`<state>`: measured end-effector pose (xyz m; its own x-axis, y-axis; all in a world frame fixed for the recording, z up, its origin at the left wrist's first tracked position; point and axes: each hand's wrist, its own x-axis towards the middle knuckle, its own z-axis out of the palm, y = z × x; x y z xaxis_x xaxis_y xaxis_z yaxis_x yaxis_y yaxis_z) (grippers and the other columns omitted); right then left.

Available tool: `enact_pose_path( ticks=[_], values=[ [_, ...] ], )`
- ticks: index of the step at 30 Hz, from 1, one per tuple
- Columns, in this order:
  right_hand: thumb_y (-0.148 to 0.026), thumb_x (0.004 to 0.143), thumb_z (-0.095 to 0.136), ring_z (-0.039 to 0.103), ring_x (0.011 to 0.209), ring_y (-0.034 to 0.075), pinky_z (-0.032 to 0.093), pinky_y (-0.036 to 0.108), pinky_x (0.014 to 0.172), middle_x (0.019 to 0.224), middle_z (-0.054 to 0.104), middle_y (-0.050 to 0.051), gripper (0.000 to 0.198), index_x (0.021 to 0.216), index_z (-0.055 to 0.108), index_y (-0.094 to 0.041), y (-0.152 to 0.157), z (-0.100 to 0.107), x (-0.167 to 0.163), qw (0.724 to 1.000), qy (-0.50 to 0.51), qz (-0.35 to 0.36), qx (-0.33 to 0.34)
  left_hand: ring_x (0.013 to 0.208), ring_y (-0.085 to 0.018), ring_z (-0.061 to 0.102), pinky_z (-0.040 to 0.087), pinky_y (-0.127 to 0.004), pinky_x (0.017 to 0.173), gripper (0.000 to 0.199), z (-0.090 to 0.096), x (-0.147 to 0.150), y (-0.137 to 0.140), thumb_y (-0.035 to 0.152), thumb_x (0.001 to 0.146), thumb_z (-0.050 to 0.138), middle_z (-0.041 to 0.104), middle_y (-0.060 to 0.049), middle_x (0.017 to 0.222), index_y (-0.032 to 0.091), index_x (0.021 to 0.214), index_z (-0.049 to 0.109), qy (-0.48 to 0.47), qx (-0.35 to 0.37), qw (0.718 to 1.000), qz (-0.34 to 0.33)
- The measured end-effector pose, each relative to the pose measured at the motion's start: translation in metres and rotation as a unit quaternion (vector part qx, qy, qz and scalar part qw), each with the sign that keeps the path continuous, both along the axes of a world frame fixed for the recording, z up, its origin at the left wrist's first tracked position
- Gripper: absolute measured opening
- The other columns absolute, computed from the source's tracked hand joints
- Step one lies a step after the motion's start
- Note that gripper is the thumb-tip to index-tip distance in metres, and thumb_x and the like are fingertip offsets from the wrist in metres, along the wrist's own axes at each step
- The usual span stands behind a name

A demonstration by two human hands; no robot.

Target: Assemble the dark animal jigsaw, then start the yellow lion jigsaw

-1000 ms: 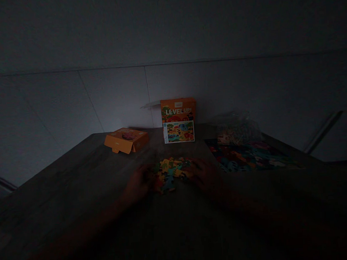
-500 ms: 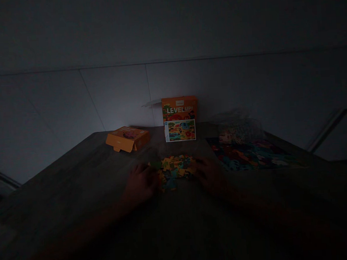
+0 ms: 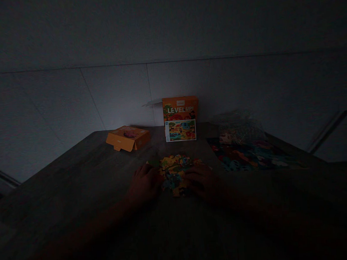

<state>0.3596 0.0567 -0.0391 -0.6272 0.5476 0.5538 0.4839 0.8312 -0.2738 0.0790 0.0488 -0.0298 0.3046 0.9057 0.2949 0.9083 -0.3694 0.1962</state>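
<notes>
Puzzle pieces (image 3: 174,165) lie heaped centrally on the table (image 3: 90,162). The right hand (image 3: 205,180) has just moved left over their right side, so they are apparently being worked loose; the left hand (image 3: 144,182) sits at their left edge. Whether either grips one, I cannot tell.

There is room on the left of the tabletop (image 3: 73,179), up to the orange box (image 3: 128,138). Puzzle pieces (image 3: 173,169) fill the gap between the left hand (image 3: 144,182) and the right hand (image 3: 203,181). Past them is some room, then a card (image 3: 180,130) and a tall box (image 3: 180,104) block the way. A bag (image 3: 241,130) blocks the back right.
</notes>
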Motion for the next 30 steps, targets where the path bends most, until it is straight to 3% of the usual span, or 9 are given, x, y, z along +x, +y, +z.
enact_pose_path(
  ticks=[4, 6, 8, 11, 15, 17, 20, 24, 30],
  values=[
    [-0.016, 0.095, 0.057, 0.058, 0.109, 0.026, 0.047, 0.044, 0.097, 0.117, 0.065, 0.01, 0.025, 0.118, 0.066, -0.017, -0.003, 0.004, -0.003, 0.999, -0.008, 0.031, 0.008, 0.114, -0.037, 0.053, 0.047, -0.056, 0.096, 0.037, 0.003, 0.001, -0.004, 0.031, 0.096, 0.052, 0.056, -0.02, 0.124, 0.01, 0.124, 0.063, 0.034, 0.054, 0.998, 0.025],
    [-0.016, 0.096, 0.056, 0.059, 0.109, 0.025, 0.048, 0.043, 0.098, 0.114, 0.066, 0.01, 0.023, 0.116, 0.066, -0.017, -0.003, 0.004, -0.003, 0.999, -0.006, 0.037, 0.019, 0.12, -0.037, 0.05, 0.047, -0.056, 0.099, 0.04, 0.004, 0.003, -0.011, 0.032, 0.097, 0.052, 0.052, -0.021, 0.131, 0.01, 0.13, 0.058, 0.032, 0.084, 0.995, -0.034],
    [-0.016, 0.097, 0.055, 0.06, 0.11, 0.024, 0.048, 0.042, 0.099, 0.114, 0.067, 0.011, 0.023, 0.117, 0.066, -0.017, -0.003, 0.004, -0.003, 0.999, -0.001, 0.04, 0.025, 0.132, -0.038, 0.042, 0.044, -0.056, 0.105, 0.049, 0.005, 0.006, -0.02, 0.033, 0.095, 0.055, 0.044, -0.02, 0.144, 0.014, 0.14, 0.049, 0.043, 0.101, 0.982, -0.153],
    [-0.013, 0.097, 0.05, 0.057, 0.118, 0.022, 0.048, 0.037, 0.102, 0.127, 0.061, 0.011, 0.034, 0.129, 0.06, -0.018, -0.006, 0.005, -0.002, 0.997, 0.005, 0.082, -0.001, 0.145, -0.038, 0.026, 0.037, -0.058, 0.112, 0.06, 0.009, 0.014, -0.031, 0.03, 0.094, 0.058, 0.028, -0.013, 0.159, 0.023, 0.15, 0.037, 0.082, 0.068, 0.949, -0.298],
    [-0.012, 0.099, 0.044, 0.056, 0.121, 0.019, 0.049, 0.033, 0.101, 0.134, 0.057, 0.011, 0.037, 0.134, 0.056, -0.019, -0.011, 0.008, -0.002, 0.99, 0.004, 0.136, -0.04, 0.143, -0.032, 0.032, 0.037, -0.055, 0.113, 0.051, 0.014, 0.018, -0.032, 0.024, 0.099, 0.047, 0.036, -0.007, 0.156, 0.028, 0.149, 0.039, 0.084, 0.005, 0.957, -0.277],
    [-0.013, 0.098, 0.045, 0.057, 0.116, 0.021, 0.05, 0.036, 0.1, 0.127, 0.06, 0.011, 0.034, 0.128, 0.06, -0.018, -0.011, 0.008, -0.003, 0.995, 0.005, 0.101, -0.015, 0.139, -0.032, 0.039, 0.037, -0.059, 0.112, 0.043, 0.013, 0.016, -0.027, 0.025, 0.101, 0.043, 0.044, -0.009, 0.151, 0.026, 0.144, 0.046, 0.08, 0.007, 0.966, -0.246],
    [-0.016, 0.093, 0.049, 0.055, 0.116, 0.027, 0.048, 0.046, 0.101, 0.125, 0.06, 0.014, 0.033, 0.123, 0.062, -0.014, -0.005, 0.002, -0.001, 0.997, 0.012, -0.066, 0.03, 0.138, -0.036, 0.039, 0.034, -0.066, 0.11, 0.041, 0.011, 0.012, -0.021, 0.026, 0.102, 0.041, 0.045, -0.011, 0.15, 0.024, 0.142, 0.049, 0.087, 0.009, 0.973, -0.212],
    [-0.025, 0.086, 0.058, 0.051, 0.12, 0.037, 0.044, 0.056, 0.103, 0.131, 0.055, 0.021, 0.05, 0.132, 0.056, -0.006, 0.012, -0.012, 0.009, 0.967, -0.016, -0.255, 0.018, 0.143, -0.04, 0.031, 0.03, -0.073, 0.108, 0.056, 0.006, 0.009, -0.018, 0.015, 0.095, 0.045, 0.037, -0.009, 0.156, 0.026, 0.15, 0.04, 0.104, -0.026, 0.978, -0.181],
    [-0.032, 0.088, 0.058, 0.052, 0.122, 0.033, 0.044, 0.053, 0.105, 0.134, 0.056, 0.017, 0.052, 0.136, 0.055, -0.011, 0.026, -0.022, 0.017, 0.967, -0.015, -0.25, -0.052, 0.146, -0.041, 0.025, 0.025, -0.074, 0.109, 0.071, 0.002, 0.005, -0.014, 0.009, 0.087, 0.05, 0.031, -0.007, 0.16, 0.03, 0.153, 0.034, 0.102, -0.05, 0.978, -0.173]
  ],
)
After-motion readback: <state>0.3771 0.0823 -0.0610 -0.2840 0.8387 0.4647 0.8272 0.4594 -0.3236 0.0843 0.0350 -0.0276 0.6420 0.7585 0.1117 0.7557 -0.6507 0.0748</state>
